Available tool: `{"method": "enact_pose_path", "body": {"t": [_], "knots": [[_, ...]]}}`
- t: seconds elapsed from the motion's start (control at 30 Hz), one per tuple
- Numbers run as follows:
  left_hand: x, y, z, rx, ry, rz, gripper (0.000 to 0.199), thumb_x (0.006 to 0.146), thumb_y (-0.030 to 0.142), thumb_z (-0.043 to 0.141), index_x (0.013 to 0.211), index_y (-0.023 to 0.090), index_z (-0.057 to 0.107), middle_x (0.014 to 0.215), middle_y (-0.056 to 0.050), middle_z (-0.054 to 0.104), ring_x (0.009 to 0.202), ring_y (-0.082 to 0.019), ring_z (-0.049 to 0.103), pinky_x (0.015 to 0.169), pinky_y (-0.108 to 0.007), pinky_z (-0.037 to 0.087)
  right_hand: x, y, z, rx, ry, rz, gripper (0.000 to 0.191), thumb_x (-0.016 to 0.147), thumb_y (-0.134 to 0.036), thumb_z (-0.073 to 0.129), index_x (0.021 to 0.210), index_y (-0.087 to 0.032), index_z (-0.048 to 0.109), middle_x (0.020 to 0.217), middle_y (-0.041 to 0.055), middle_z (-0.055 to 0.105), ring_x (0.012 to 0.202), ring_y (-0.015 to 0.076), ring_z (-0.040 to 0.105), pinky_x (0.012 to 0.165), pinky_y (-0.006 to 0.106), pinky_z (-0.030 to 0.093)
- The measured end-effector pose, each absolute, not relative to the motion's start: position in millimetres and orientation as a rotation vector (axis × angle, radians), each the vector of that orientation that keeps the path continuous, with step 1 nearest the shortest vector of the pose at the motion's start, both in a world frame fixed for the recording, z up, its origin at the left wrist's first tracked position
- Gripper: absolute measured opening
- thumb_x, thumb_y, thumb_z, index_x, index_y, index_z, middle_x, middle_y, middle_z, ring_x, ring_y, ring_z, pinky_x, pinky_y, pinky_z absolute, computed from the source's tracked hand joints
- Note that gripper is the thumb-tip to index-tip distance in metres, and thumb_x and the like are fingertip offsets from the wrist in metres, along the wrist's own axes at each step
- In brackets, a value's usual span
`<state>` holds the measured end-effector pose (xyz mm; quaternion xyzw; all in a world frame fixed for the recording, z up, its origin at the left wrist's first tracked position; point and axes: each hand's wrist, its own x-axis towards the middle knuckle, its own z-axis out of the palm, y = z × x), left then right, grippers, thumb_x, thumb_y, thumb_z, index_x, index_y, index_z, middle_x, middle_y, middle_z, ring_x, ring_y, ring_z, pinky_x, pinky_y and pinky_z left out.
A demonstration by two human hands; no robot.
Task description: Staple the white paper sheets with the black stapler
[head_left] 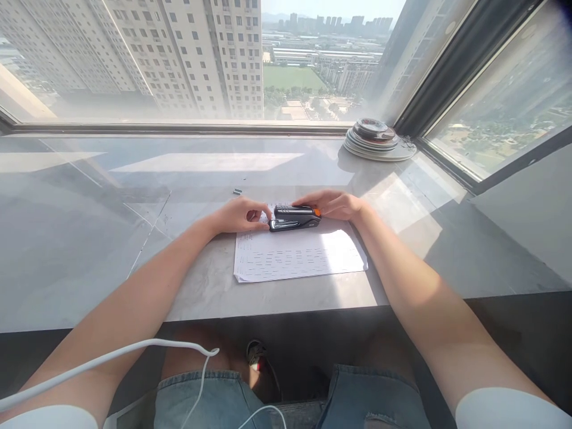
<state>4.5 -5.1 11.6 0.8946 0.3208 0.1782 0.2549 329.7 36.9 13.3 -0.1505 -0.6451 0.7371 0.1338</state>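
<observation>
Stapler [297, 218] over paper [295, 256], small strips [237, 192] beyond, plates [373, 144] by window [313, 77]

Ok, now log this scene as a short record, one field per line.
Left hand: at the stapler's front end, fingers curled; left hand
Right hand: holding the rear end; right hand
Stapler: black with an orange part, top raised off its base at the front; stapler
Under it: printed paper, partly sunlit
Surface: grey ledge
Beyond the left hand: small pieces, too small to identify
Far right: stacked plates by the window frame
Foreground: white cable
</observation>
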Motion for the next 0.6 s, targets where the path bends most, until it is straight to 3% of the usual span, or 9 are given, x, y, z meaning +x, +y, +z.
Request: {"method": "enact_pose_path", "body": {"t": [0.17,0.4,0.6], "knots": [[4.6,-5.3,12.3,2.426,0.859,0.486,0.028,0.085,0.045,0.072,0.100,0.022,0.076,0.062,0.004,0.058,0.055,-0.010,0.048,0.058,-0.023,0.035,330.0,37.7,12.5,-0.453,-1.883,2.123,0.061,0.076,-0.029,0.067,0.135,-0.016,0.061,0.136,0.0102,0.066,0.125,0.0275,0.062,0.110,0.043,0.047],[4.8,-5.0,11.7,2.416,0.869,0.487,0.027,0.084,0.044,0.072,0.100,0.022,0.076,0.062,0.004,0.058,0.055,-0.010,0.048,0.058,-0.023,0.035,328.3,35.6,16.7,-0.531,-1.819,2.147,0.058,0.075,-0.023,0.066,0.131,-0.011,0.062,0.134,0.0144,0.067,0.122,0.0281,0.063,0.107,0.040,0.047],[5.3,-5.7,12.4,2.421,0.882,0.476,0.028,0.084,0.046,0.072,0.099,0.022,0.075,0.062,0.004,0.058,0.056,-0.010,0.048,0.058,-0.024,0.035,327.3,32.6,18.7,-0.570,-1.772,2.179,0.067,0.070,-0.023,0.066,0.135,-0.010,0.060,0.138,0.0138,0.065,0.125,0.0280,0.059,0.108,0.037,0.045]]}}
